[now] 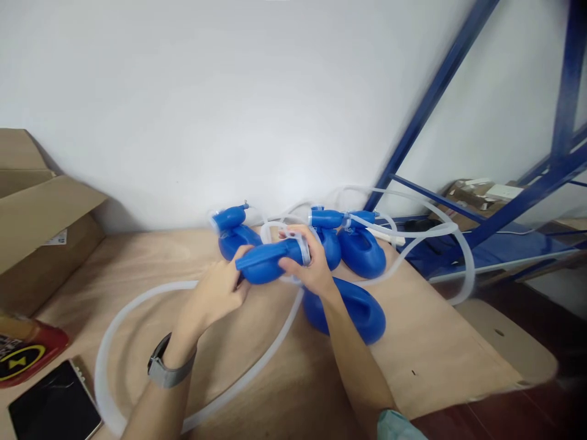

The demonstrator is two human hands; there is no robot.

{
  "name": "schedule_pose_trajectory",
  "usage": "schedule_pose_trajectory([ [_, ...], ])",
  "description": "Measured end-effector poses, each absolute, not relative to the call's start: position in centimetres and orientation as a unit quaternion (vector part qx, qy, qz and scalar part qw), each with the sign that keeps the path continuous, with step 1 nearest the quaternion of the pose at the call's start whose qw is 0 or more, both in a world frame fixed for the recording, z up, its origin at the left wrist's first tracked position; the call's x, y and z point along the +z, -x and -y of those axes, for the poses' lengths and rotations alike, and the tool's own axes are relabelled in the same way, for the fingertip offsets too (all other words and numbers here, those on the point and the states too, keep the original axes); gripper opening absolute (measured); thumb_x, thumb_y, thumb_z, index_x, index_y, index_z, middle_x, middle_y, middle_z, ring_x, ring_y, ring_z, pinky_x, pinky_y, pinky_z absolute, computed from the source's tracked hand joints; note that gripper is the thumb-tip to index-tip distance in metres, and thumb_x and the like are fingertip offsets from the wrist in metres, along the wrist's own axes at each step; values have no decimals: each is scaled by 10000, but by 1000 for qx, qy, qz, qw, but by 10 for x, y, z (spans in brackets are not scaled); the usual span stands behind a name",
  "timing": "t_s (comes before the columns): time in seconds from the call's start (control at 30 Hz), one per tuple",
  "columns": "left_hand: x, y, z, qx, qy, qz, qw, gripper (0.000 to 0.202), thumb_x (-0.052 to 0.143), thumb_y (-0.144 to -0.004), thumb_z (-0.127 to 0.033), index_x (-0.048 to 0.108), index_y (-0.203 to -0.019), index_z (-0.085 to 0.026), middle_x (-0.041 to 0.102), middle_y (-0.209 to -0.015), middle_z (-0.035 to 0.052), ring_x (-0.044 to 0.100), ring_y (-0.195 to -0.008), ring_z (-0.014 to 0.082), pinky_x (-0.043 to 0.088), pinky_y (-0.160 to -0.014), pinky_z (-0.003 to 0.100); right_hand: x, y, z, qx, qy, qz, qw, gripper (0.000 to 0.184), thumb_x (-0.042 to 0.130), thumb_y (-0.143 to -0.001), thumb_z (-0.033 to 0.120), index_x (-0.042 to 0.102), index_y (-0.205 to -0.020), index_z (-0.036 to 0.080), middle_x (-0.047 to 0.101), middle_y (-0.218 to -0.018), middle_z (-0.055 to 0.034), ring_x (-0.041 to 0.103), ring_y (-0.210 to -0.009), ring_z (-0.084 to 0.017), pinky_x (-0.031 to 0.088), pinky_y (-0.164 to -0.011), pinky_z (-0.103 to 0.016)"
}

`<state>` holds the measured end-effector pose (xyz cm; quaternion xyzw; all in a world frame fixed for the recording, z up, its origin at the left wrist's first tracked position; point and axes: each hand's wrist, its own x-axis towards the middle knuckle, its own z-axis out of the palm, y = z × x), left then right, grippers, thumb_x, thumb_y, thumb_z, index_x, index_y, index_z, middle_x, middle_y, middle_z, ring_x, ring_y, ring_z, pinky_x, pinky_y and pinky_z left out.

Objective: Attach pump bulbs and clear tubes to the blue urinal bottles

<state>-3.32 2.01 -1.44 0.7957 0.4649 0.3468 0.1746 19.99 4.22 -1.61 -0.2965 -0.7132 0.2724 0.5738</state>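
Both my hands hold a blue plastic bottle (263, 264) with a moulded handle, tilted on its side above the table. My left hand (222, 284) is closed round its left end. Closed on the neck end, my right hand (314, 263) has its thumb on the blue surface beside a clear collar (303, 249). A translucent hose (270, 351) loops over the table; part of it passes behind my hands, so I cannot tell where it joins. Just below my right wrist lies another blue bottle (369, 311). Several more blue bottles (362, 253) with hoses stand behind my hands.
An open cardboard box (50, 244) stands at the left of the wooden table (426, 354). Nearer are a red-labelled container (27, 354) and a phone (55, 403). Blue metal shelving (422, 110) rises at the right, with a stool (509, 342) by the table edge.
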Motion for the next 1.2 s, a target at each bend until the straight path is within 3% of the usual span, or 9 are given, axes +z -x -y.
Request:
schedule_pose_trajectory([
  [0.17, -8, 32, -16, 307, -831, -441, 144, 763, 861, -723, -526, 573, -1378, -260, 668, -690, -18, 638, -575, 266, 407, -574, 309, -18, -198, -45, 312, 280, 702, 576, 515, 873, -774, 548, 639, -1138, 270, 680, -1168, -68, 692, -1123, -295, 549, -1064, -488],
  [0.33, -2, 29, -11, 337, -799, -474, 151, 571, 815, -777, -616, 664, -1204, -268, 646, -608, -34, 611, -511, 250, 371, -536, 299, -24, -193, -48, 378, 207, 693, 577, 479, 860, -780, 561, 595, -1075, 293, 692, -1095, -57, 740, -1017, -297, 609, -970, -492],
  [0.47, -1, 33, -11, 352, -794, -446, 216, 522, 828, -791, -555, 706, -1216, -277, 778, -859, 23, 721, -723, 287, 494, -659, 324, -24, -192, -45, 349, 185, 703, 592, 431, 850, -802, 513, 621, -1095, 295, 672, -1145, -68, 735, -1112, -332, 589, -1027, -530],
  [0.57, -3, 34, -14, 361, -786, -429, 262, 494, 828, -796, -534, 734, -1199, -264, 799, -1005, 49, 749, -862, 311, 558, -730, 346, -25, -193, -42, 290, 196, 734, 582, 485, 780, -865, 521, 627, -1270, 303, 704, -1242, -93, 685, -1233, -348, 534, -1103, -562],
  [0.73, -9, 34, -21, 388, -765, -431, 281, 578, 828, -787, -554, 708, -1250, -229, 794, -1148, 93, 750, -1005, 354, 608, -810, 397, -24, -196, -41, 270, 205, 752, 565, 724, 720, -946, 485, 409, -1592, 381, 646, -1446, -79, 641, -1331, -306, 497, -1159, -537],
  [0.87, -11, 37, -22, 337, -777, -471, 246, 626, 782, -811, -630, 697, -1263, -206, 789, -1094, 113, 749, -931, 353, 605, -753, 418, -21, -192, -43, 202, 215, 752, 589, 430, 698, -977, 434, 636, -1394, 349, 648, -1456, -70, 620, -1346, -295, 495, -1154, -520],
  [0.97, -9, 33, -19, 345, -786, -474, 198, 768, 763, -844, -628, 569, -1454, -205, 717, -1315, 151, 741, -992, 337, 609, -819, 440, -22, -184, -43, 146, 234, 707, 651, 215, 679, -994, 361, 709, -1199, 306, 727, -1291, -72, 678, -1231, -275, 525, -1103, -498],
  [1.07, -10, 26, -17, 399, -784, -441, 179, 1016, 771, -864, -577, 244, -1668, -249, 556, -1547, 176, 731, -1069, 309, 615, -871, 432, -24, -178, -42, 168, 247, 653, 696, 88, 649, -1012, 347, 680, -1046, 272, 751, -1095, -61, 735, -1067, -255, 584, -985, -455],
  [1.2, -19, 18, -18, 443, -759, -426, 213, 1224, 804, -848, -549, -18, -1702, -246, 633, -1429, 185, 760, -982, 304, 639, -801, 418, -24, -177, -41, 165, 242, 638, 712, 152, 603, -1037, 383, 675, -976, 263, 735, -1016, -55, 736, -1028, -255, 579, -984, -464],
])
